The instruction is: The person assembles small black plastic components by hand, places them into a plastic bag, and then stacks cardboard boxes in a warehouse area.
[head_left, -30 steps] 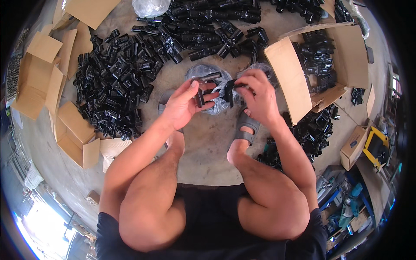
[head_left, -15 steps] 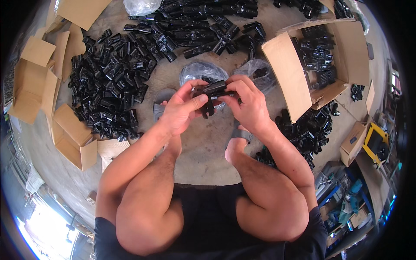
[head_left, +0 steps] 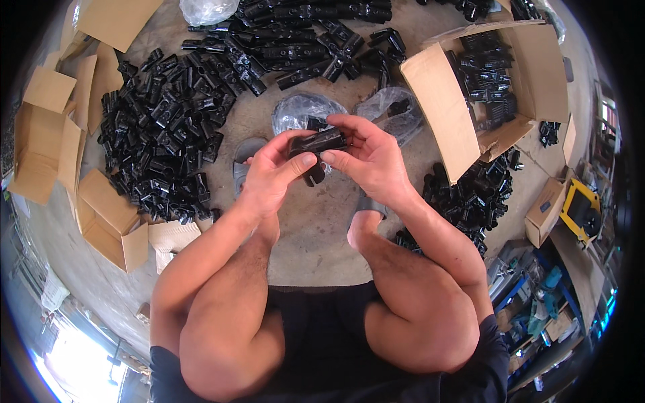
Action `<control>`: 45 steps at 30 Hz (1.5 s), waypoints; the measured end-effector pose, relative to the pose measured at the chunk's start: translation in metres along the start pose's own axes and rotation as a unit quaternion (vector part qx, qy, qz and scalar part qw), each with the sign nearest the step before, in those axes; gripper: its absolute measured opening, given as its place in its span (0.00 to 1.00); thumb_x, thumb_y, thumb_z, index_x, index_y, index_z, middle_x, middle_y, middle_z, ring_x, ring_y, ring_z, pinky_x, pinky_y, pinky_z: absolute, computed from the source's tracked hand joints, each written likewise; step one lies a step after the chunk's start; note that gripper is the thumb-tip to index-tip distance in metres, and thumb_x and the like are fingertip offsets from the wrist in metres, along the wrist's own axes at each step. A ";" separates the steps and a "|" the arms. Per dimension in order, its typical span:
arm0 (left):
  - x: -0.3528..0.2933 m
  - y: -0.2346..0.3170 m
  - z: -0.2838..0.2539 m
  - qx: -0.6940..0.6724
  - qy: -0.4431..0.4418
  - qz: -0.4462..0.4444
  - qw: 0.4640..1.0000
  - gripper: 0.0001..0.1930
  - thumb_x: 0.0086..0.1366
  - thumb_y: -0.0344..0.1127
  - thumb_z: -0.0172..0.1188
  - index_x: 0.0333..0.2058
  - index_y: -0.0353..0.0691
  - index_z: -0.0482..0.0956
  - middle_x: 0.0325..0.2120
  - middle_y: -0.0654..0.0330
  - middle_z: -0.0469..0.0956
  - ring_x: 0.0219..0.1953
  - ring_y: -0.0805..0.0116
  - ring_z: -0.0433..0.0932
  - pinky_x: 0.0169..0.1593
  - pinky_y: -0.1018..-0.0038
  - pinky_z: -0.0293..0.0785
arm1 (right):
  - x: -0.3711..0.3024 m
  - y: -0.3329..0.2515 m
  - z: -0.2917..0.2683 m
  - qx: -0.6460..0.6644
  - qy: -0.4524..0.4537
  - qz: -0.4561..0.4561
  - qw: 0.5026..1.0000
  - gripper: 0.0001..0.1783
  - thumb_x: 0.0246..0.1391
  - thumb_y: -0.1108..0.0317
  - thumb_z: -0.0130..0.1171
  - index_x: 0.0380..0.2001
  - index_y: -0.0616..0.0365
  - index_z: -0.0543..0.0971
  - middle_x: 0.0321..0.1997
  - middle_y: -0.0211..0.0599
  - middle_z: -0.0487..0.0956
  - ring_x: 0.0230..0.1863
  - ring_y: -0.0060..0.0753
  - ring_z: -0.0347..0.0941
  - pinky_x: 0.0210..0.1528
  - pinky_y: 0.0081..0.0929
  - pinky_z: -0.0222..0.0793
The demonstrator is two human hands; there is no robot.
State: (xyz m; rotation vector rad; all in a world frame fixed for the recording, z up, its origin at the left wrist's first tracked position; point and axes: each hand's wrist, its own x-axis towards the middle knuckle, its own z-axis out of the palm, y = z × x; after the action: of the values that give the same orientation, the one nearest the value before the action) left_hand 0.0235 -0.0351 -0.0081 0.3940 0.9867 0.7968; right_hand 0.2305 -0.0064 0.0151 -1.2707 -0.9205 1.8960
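While both hands meet above the concrete floor (head_left: 316, 228), a black tubular connector (head_left: 317, 143) sits pinched between them, held level in front of the knees; the left hand (head_left: 272, 173) clamps thumb and fingers on its left end, and the right hand (head_left: 368, 156) curls its fingers over the right end, thumb pressing beneath; judging by the scene, much work remains, since a big heap of black fittings (head_left: 161, 144) lies loose at the left, while the open cardboard box (head_left: 537, 74) at the right already holds a stack; two clear plastic bags (head_left: 302, 111) lie just beyond the hands; both forearms rise from the knees, wrists bent inward
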 end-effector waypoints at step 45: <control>-0.018 0.005 -0.053 0.052 0.027 -0.074 0.996 0.16 0.72 0.29 0.60 0.55 0.30 0.76 0.45 0.49 0.84 0.49 0.56 0.84 0.52 0.62 0.84 | 0.040 0.045 -0.024 -0.384 0.050 -0.144 0.911 0.10 0.56 0.68 0.65 0.37 0.64 0.86 0.35 0.42 0.85 0.35 0.36 0.83 0.37 0.36 0.79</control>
State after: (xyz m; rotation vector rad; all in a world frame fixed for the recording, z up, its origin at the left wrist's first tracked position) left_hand -0.0298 -0.0484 -0.0219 0.3860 1.0973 0.6261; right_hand 0.2349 0.0077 -0.0481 -1.5250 -1.7881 1.2429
